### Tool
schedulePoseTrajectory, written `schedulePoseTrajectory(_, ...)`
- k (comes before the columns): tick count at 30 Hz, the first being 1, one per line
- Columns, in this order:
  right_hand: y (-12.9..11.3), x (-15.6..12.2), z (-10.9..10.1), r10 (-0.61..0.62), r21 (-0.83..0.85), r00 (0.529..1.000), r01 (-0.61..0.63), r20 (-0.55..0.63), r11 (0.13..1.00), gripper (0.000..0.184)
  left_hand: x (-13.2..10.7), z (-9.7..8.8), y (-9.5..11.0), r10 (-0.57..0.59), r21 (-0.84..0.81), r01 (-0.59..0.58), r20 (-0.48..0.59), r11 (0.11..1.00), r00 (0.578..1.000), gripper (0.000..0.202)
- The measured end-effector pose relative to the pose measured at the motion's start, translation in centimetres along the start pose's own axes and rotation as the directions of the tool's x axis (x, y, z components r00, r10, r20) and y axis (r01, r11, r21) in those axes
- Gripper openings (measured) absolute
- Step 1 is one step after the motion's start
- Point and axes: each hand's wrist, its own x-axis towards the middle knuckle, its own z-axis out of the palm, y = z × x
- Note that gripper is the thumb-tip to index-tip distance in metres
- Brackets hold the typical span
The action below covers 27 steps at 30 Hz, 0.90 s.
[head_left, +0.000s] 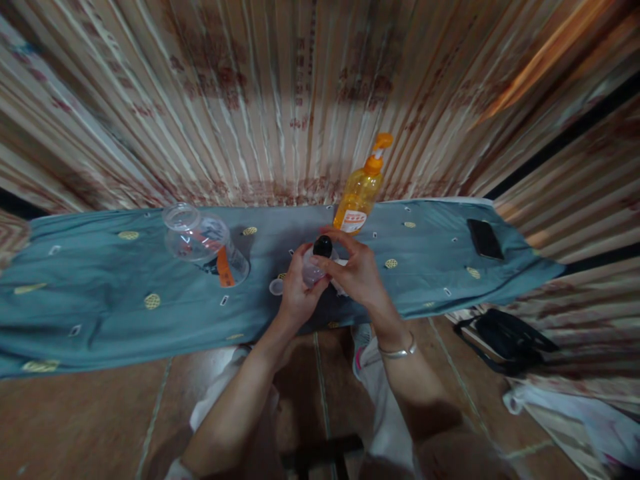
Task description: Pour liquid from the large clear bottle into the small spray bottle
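Over the front middle of the table, my left hand [297, 288] is wrapped round a small translucent bottle [313, 270]. The fingers and thumb of my right hand [356, 268] close about the bottle's round black top [323, 246]. Much of the bottle is hidden by my fingers. A small clear round lid or cup [276, 287] lies just left of my left hand. Something white [341, 287] shows partly under my right hand; I cannot make out what it is. Behind my hands stands an orange pump bottle [359, 198] with yellow liquid in it.
A large clear plastic jar [210, 243] with an orange label is at the left of the cloth-covered table [110, 280]. A black phone [485, 239] lies near the right end. Curtains [280, 100] hang behind, and a black bag [507, 339] is at the lower right.
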Motion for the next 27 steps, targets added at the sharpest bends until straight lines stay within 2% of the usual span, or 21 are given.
schedulePoseTrajectory(3, -0.16, -0.15, 0.26, 0.011, -0.039, 0.998, -0.014, -0.062, 0.999, 0.051, -0.06, -0.02, -0.24, 0.013, 0.025, -0.013, -0.004, 1.0, 1.0, 0.061)
schedulePoseTrajectory(6, -0.24, -0.14, -0.14, -0.011, -0.023, 1.0, 0.011, -0.019, 1.0, 0.061, -0.12, 0.03, -0.31, 0.005, 0.044, -0.005, -0.005, 0.999, 1.0, 0.062)
schedulePoseTrajectory(9, -0.09, 0.01, -0.44, -0.033, 0.023, 0.999, 0.032, 0.034, 0.999, 0.051, -0.09, 0.05, -0.04, -0.037, 0.042, 0.037, 0.004, 0.998, 0.999, 0.064)
schedulePoseTrajectory(12, 0.02, 0.04, -0.11, -0.014, 0.023, 1.0, 0.013, 0.013, 1.0, 0.043, -0.04, 0.03, 0.16, -0.052, 0.027, 0.052, 0.005, 0.998, 0.999, 0.064)
schedulePoseTrajectory(16, -0.09, -0.13, 0.33, 0.001, -0.034, 0.998, -0.003, -0.066, 0.999, 0.048, -0.07, 0.01, -0.07, -0.034, 0.048, 0.034, 0.001, 0.998, 0.999, 0.063)
schedulePoseTrajectory(19, -0.08, -0.13, -0.04, -0.018, -0.017, 0.999, 0.018, -0.03, 1.0, 0.058, -0.07, 0.06, -0.1, -0.02, 0.036, 0.02, -0.006, 0.999, 1.0, 0.062)
schedulePoseTrajectory(23, 0.15, 0.06, -0.4, -0.05, 0.039, 0.998, 0.049, 0.026, 0.998, 0.045, 0.11, 0.03, 0.35, -0.044, 0.014, 0.044, 0.008, 0.999, 0.999, 0.062)
schedulePoseTrajectory(27, 0.05, 0.02, 0.15, -0.036, 0.025, 0.999, 0.037, -0.039, 0.999, 0.039, 0.26, -0.13, 0.61, -0.033, 0.028, 0.033, 0.009, 0.999, 0.999, 0.06)
